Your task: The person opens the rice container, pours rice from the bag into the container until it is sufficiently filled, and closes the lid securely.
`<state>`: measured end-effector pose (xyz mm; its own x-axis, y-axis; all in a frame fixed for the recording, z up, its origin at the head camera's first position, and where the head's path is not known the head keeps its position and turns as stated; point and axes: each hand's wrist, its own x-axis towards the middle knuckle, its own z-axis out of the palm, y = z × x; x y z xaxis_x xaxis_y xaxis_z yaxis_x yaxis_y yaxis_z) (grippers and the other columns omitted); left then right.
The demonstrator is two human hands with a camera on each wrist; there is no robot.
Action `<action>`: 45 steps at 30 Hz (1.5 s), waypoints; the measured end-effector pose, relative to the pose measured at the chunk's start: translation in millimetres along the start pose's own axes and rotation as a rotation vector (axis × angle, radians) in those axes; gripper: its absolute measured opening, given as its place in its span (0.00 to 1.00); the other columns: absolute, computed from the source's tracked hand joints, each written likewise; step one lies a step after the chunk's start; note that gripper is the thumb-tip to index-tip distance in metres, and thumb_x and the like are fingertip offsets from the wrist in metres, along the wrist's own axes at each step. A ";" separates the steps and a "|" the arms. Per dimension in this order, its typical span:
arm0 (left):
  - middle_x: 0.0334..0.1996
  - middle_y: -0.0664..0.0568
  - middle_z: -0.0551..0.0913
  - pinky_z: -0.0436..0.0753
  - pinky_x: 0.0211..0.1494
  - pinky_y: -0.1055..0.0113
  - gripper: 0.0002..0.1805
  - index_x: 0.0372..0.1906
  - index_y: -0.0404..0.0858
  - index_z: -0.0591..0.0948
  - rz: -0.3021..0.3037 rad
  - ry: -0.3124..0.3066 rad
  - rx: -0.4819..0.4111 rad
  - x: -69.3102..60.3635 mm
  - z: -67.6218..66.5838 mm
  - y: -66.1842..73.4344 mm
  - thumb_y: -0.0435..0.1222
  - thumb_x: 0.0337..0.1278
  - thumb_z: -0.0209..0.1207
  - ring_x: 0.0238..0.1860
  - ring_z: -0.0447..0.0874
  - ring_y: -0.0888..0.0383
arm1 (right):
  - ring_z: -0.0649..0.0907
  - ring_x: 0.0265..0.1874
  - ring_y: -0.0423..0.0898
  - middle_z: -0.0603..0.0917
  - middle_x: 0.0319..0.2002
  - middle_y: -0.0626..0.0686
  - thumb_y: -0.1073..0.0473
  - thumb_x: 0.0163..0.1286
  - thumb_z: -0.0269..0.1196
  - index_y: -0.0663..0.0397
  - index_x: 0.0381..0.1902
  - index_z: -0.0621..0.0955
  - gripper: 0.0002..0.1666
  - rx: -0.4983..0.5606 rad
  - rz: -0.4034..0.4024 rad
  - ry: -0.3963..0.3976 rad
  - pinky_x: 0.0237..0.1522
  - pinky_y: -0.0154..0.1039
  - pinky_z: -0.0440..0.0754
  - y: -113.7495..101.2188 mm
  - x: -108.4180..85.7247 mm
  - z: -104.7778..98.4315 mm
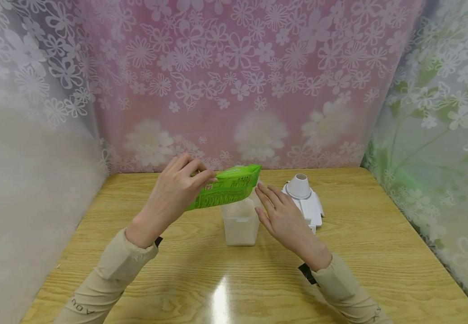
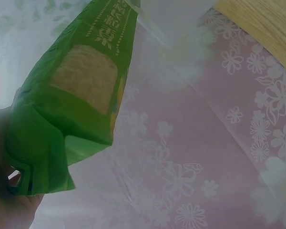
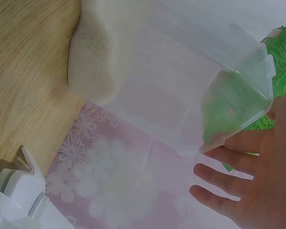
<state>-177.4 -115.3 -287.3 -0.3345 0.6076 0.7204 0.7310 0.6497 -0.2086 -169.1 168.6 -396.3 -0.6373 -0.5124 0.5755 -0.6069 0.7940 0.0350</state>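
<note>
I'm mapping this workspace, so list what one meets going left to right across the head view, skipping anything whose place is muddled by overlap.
Left curtain → left hand → tub → right hand → right curtain.

We observe a green bag (image 2: 43, 112) lying diagonally across the upper left, its folded end lowest in view, with white characters and a pale tan panel (image 2: 88, 76) on the face toward us. At the lower left edge we see part of the left hand (image 2: 12, 207), gripping the bag by that folded end. Beyond it we record a pink floral cloth (image 2: 200, 143) and, upper right, a wood-grain surface (image 2: 264, 26).
</note>
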 end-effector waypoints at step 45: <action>0.30 0.51 0.80 0.75 0.39 0.60 0.06 0.34 0.40 0.86 0.039 -0.032 -0.003 14.2 -8.1 1.6 0.36 0.54 0.72 0.35 0.73 0.50 | 0.75 0.66 0.61 0.75 0.69 0.61 0.39 0.85 0.29 0.64 0.70 0.73 0.41 0.023 0.003 -0.023 0.65 0.57 0.74 -0.8 0.0 -3.7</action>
<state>-176.2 -109.4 -272.1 -0.3246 0.6471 0.6898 0.7458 0.6237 -0.2341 -166.8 169.2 -393.3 -0.6495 -0.5176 0.5569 -0.6155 0.7880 0.0145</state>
